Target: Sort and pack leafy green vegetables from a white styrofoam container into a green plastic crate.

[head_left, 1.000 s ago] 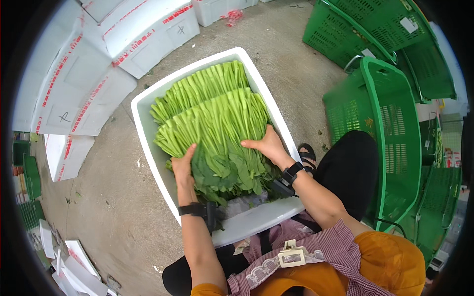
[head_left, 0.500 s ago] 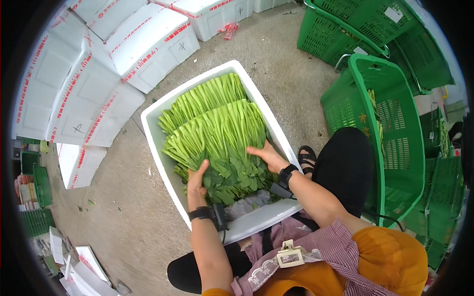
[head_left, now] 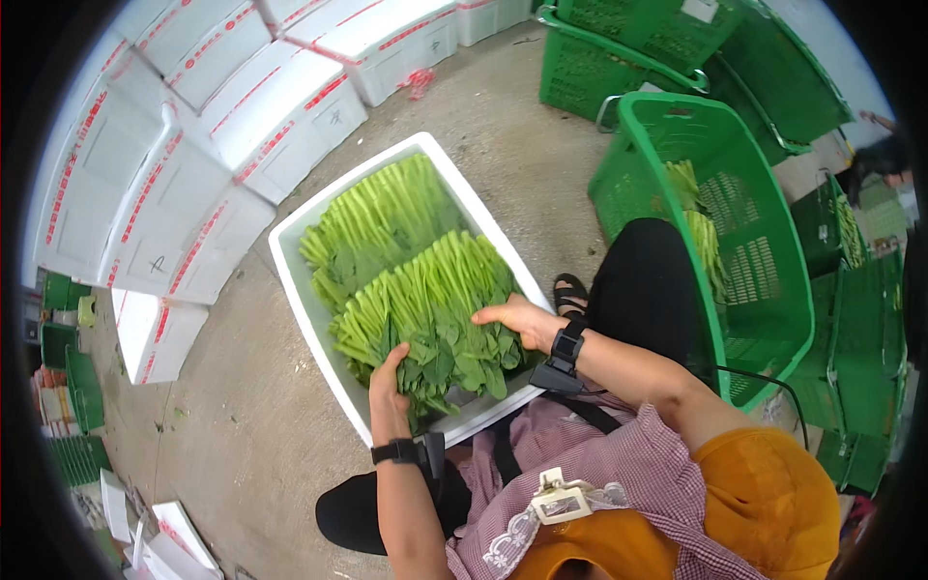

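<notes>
Left hand (head_left: 390, 383) and right hand (head_left: 523, 322) are grasping a front bunch of greens (head_left: 420, 287) from both ends.
In the head view, the bunch is lying between the hands, inside a white box (head_left: 493, 413); a back bunch (head_left: 379, 215) is resting beyond them. Both thumbs are pressing on top while the other fingers are mostly hiding, so how well they are supporting it underneath cannot be told. Because loose stems (head_left: 454, 259) are fanning out ahead of the hands, the middle ones could sag or slip out. The right hand is sitting close to the box's side, so leaves (head_left: 452, 362) could bruise there, and the black wrist device (head_left: 558, 376) behind that hand could snag on the rim.
</notes>
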Tool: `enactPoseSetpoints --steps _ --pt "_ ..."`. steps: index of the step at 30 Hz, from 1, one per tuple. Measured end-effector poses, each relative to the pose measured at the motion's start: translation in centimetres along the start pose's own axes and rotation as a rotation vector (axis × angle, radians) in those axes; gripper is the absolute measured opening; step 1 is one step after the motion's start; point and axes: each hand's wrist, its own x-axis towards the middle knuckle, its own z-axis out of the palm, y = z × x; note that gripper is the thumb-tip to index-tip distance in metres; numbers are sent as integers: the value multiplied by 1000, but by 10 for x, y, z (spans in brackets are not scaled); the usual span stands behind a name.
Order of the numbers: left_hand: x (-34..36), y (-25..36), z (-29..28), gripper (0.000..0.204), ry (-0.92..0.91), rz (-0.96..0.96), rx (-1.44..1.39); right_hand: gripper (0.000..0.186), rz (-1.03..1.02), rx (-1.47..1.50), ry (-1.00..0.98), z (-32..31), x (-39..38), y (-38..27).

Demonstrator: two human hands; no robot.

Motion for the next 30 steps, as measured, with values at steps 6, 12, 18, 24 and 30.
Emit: enactPoseSetpoints --steps 6,12,18,24,30 --pt "-68 -27 21 38 -204 269 -94 31 65 92 -48 -2 -54 -22" --pt "-91 -6 12 52 -192 63 -146 41 -167 -134 -101 22 -87 -57" --pt "-147 25 92 50 -216 305 -81 32 -306 -37 -199 5 -153 -136" --pt "-197 38 217 51 -334 412 -1 31 -428 -40 -192 -68 -237 -219" --pt "-213 -5 347 48 -672 312 77 27 -541 -80 100 -172 -346 -245"
